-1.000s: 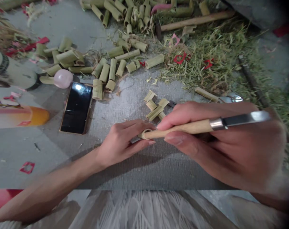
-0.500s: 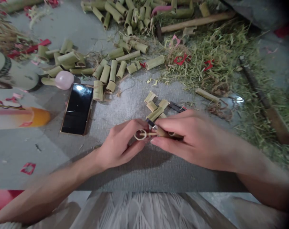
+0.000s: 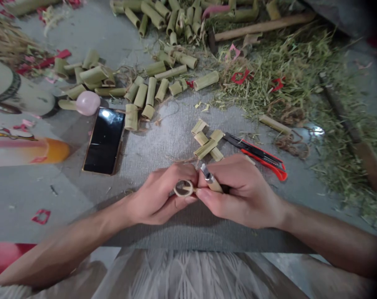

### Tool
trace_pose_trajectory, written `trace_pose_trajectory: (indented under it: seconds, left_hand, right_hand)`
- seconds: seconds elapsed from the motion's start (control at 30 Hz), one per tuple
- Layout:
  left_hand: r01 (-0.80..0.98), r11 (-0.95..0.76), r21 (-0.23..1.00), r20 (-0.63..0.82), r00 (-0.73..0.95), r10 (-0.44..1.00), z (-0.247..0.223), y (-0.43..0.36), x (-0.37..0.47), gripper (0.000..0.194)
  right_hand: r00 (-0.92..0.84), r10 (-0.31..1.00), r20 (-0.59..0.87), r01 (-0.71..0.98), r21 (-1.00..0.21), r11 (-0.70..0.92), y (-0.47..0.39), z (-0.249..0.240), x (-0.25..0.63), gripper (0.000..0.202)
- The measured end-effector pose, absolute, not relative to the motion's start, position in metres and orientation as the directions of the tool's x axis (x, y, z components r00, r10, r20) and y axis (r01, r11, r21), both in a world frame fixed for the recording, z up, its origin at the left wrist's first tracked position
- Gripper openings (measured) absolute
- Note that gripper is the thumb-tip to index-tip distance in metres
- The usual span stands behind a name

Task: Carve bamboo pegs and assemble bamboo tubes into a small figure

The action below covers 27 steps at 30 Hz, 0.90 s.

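My left hand (image 3: 163, 193) is closed around a short bamboo tube (image 3: 175, 189), whose round open end faces up toward me. A thin sliver (image 3: 195, 190) sticks out at the side of that end, by my right fingertips. My right hand (image 3: 241, 191) is closed on a small carving knife (image 3: 215, 182) with a pale wooden handle. The knife's short metal tip points up and left, apart from the tube's rim. Both hands meet above the table's near edge. Just beyond them lie split bamboo pieces (image 3: 206, 148), some crossed over each other.
A red and black utility knife (image 3: 263, 157) lies beyond my right hand. To the left are a phone (image 3: 104, 141), a pink balloon (image 3: 88, 103) and an orange-tipped bottle (image 3: 56, 150). Cut bamboo tubes (image 3: 140, 96), a hammer (image 3: 263, 28) and grassy shavings (image 3: 300, 70) cover the far side.
The carving knife has swung away from the tube, its tip now turned upward. Both hands are slightly lower, and my right hand no longer covers most of the utility knife.
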State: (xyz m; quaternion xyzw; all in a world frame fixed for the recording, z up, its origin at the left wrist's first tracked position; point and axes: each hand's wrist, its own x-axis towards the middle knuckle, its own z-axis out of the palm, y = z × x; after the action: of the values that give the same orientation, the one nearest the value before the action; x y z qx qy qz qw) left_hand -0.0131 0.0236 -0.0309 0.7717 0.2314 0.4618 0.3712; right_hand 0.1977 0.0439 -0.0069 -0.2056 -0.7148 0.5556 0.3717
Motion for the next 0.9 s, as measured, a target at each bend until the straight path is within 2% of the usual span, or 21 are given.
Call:
trace_pose_trajectory:
  seconds: [0.13,0.33,0.5,0.63,0.8,0.9]
  left_hand:
    - [0.001,-0.616,0.788,0.55,0.449,0.704,-0.032,0.021,-0.011,0.018]
    - [-0.021,-0.569,0.822,0.525,0.412,0.745,-0.031,0.018,-0.015,0.018]
    - [-0.029,-0.595,0.803,0.536,0.471,0.7,-0.03,0.024,-0.021,0.017]
    - [0.058,-0.608,0.792,0.521,0.454,0.722,-0.03,0.023,-0.021,0.016]
    - [0.04,-0.55,0.834,0.464,0.488,0.739,-0.033,0.019,-0.019,0.018]
    - [0.071,-0.571,0.818,0.472,0.484,0.737,-0.035,0.018,-0.02,0.021]
  right_hand:
    - [-0.606,0.725,0.329,-0.13,-0.939,0.318,0.041,-0.007,0.195,0.043]
    - [-0.606,0.736,0.301,-0.175,-0.953,0.246,0.04,-0.004,0.195,0.043]
    - [-0.619,0.73,0.289,-0.11,-0.953,0.284,0.041,0.002,0.199,0.039]
    - [-0.616,0.739,0.272,-0.051,-0.95,0.307,0.041,0.003,0.199,0.04]
    - [-0.604,0.748,0.276,0.0,-0.938,0.346,0.039,0.003,0.199,0.037]
    - [-0.608,0.745,0.275,0.019,-0.933,0.36,0.039,0.003,0.199,0.038]
